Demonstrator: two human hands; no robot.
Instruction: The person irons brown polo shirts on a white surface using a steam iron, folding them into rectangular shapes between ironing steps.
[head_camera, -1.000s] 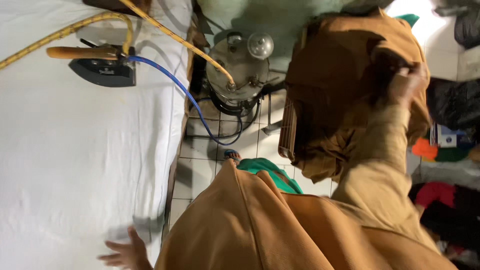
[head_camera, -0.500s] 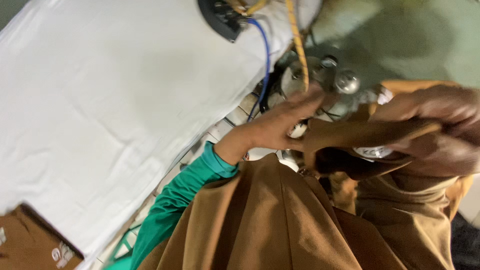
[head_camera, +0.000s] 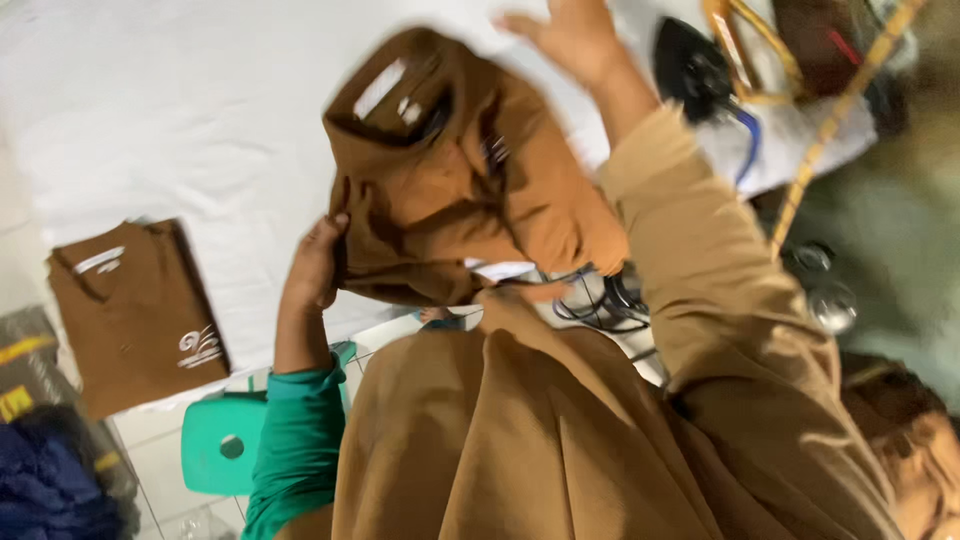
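Brown shirt (head_camera: 450, 180) held up over the white desk (head_camera: 150, 110).
Left hand (head_camera: 315, 265) clenched on its lower edge; right hand (head_camera: 565, 35) spread open, grasping nothing. Best to lay it flat, collar straight, clear of the iron (head_camera: 700, 65) and the folded shirt (head_camera: 135, 310).

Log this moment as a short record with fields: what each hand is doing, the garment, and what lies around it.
left hand: grips the lower left edge of the brown garment
right hand: raised above the garment, fingers spread; contact unclear through blur
brown garment: bunched, held up over the white padded table, label side showing
folded brown shirt: lies flat at the table's left end, pale emblem near its hem
iron: dark, on the table's far right, blue cord attached
green stool: on the tiled floor below the table
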